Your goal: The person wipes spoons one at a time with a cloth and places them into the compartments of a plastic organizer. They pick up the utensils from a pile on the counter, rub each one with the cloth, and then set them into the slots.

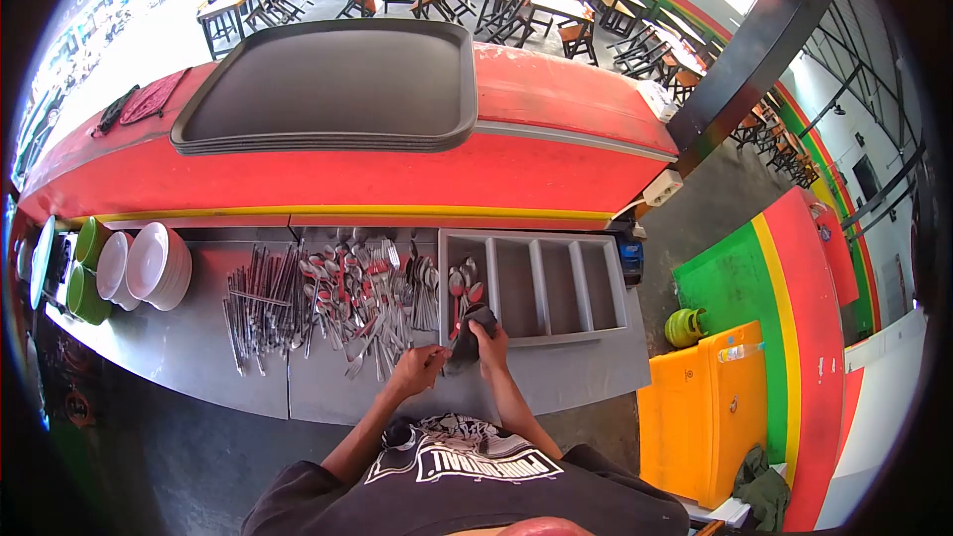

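Note:
My right hand (490, 345) grips a dark cloth (465, 349) in front of the grey cutlery tray (536, 339). Close by on the left, my left hand (417, 371) is closed at the cloth's edge; whatever its fingers pinch is too small to make out. Several spoons (467, 276) lie in the tray's leftmost compartment, some looking red. Left of the tray spreads a loose heap of spoons and forks (362, 288). Beyond that heap lies a pile of thin, dark-looking cutlery (263, 303), perhaps knives.
White bowls (161, 263) and green bowls (87, 293) are stacked at the steel counter's left end. A stack of large dark serving trays (328, 79) rests on the red ledge (566, 89) above. An orange cabinet (700, 417) and a green gas cylinder (683, 328) stand right.

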{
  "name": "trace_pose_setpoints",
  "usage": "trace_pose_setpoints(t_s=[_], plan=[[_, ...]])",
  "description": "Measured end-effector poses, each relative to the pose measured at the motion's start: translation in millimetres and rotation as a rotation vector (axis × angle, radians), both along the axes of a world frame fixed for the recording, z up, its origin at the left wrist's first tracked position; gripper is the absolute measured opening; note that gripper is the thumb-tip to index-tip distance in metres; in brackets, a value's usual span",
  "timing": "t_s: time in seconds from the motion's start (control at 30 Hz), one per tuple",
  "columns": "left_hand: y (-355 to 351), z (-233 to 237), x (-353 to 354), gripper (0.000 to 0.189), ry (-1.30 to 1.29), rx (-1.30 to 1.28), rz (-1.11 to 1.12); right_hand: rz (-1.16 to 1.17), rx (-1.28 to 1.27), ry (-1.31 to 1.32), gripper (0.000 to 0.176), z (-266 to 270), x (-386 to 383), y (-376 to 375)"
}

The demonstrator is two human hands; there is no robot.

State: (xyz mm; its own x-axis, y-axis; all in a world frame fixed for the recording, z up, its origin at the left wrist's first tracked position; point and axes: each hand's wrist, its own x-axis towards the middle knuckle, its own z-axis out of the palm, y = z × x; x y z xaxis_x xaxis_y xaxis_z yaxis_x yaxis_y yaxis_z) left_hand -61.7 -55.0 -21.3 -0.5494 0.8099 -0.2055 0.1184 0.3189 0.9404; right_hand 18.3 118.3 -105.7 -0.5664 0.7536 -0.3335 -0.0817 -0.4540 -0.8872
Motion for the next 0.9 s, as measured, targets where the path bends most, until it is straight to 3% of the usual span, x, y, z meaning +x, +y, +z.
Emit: trace_pose_setpoints(t_s=[0.2, 0.3, 0.5, 0.6, 0.7, 0.8, 0.9], plan=[[-2, -10, 0, 0.026, -0.053, 0.039, -0.01, -0.015, 0.035, -0.037, 0.028, -14, 0, 3], [-2, -20, 2, 0.03, -0.215, 0.152, -0.026, -0.021, 0.003, -0.005, 0.026, -7, 0, 2], [2, -13, 9, 0.044, -0.628, 0.146, 0.074, -0.02, 0.006, 0.043, 0.021, 18, -1, -2], [6, -17, 15, 0.041, -0.868, 0.185, 0.168, -0.026, -0.002, 0.05, 0.021, 21, -1, -3], [8, -22, 15, 0.04, -0.927, 0.166, 0.145, -0.017, 0.022, 0.038, 0.02, 22, -1, -3], [8, -25, 16, 0.041, -0.729, 0.144, 0.042, 0.008, 0.015, 0.031, 0.02, 16, 0, -2], [8, -28, 15, 0.042, -0.781, 0.167, 0.033, 0.003, 0.017, 0.039, 0.021, 4, 0, -1]])
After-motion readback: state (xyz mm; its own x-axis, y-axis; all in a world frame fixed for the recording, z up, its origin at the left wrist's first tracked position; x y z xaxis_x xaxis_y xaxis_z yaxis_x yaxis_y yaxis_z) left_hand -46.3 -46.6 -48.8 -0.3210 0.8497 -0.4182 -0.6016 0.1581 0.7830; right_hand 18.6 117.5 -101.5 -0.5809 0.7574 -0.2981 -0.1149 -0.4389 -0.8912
